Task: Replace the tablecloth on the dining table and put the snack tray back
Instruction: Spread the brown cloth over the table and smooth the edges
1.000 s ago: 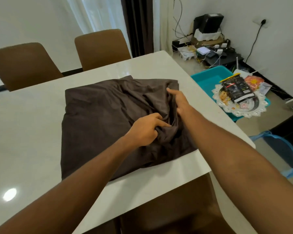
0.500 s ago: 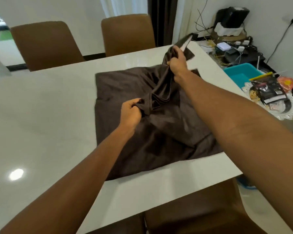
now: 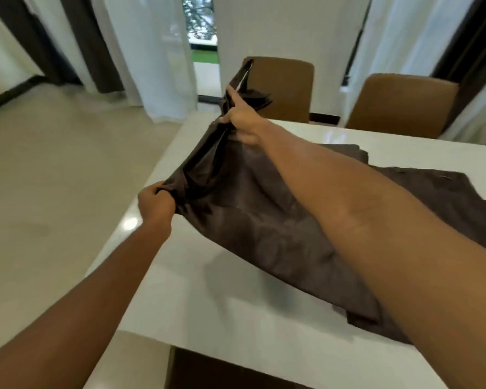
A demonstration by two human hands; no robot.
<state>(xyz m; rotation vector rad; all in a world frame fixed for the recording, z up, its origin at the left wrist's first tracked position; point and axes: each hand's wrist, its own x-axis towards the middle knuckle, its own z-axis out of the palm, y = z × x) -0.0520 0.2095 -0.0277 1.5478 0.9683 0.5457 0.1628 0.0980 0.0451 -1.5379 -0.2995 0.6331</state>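
Nearest, the left hand (image 3: 155, 202) curls its fingers around a bunched edge of the dark brown tablecloth (image 3: 264, 220), which stretches lengthwise rightward across the white tabletop (image 3: 222, 318). Farther off, the right hand (image 3: 243, 120) pinches another corner, lifted before two brown chairs (image 3: 286, 88).

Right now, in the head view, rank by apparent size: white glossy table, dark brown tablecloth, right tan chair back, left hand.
White glossy table
Dark brown tablecloth
Right tan chair back
Left hand, though nearest the camera

both hands (image 3: 155, 202) gripping tablecloth (image 3: 253, 209) — table (image 3: 208, 318)
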